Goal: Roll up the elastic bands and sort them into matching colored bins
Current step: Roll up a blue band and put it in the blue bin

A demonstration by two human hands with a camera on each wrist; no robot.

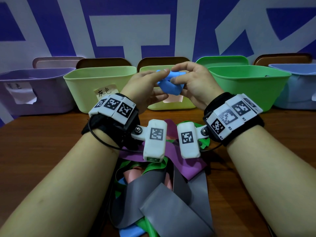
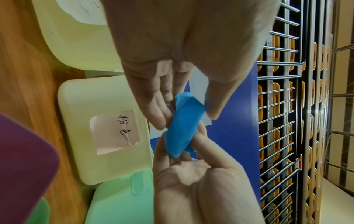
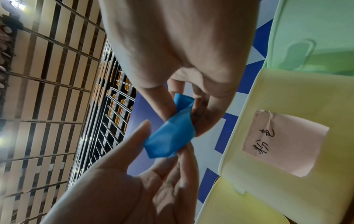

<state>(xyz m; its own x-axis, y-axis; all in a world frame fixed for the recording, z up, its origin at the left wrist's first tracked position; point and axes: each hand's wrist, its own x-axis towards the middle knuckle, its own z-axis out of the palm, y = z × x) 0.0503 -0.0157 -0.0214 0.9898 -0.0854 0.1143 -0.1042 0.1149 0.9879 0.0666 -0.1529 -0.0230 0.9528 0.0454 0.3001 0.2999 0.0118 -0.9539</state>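
Both hands are pinching a blue band [image 1: 171, 84], nearly rolled tight: the left hand [image 1: 145, 88] gripping one end, the right hand [image 1: 193, 82] the other, held up in front of the pale yellow bin [image 1: 171, 106]. The blue bin [image 1: 297, 93] is waiting far right of it. Nearer than that bin, a tangled pile of bands [image 1: 162, 185] is still lying unrolled, so most sorting seems left.
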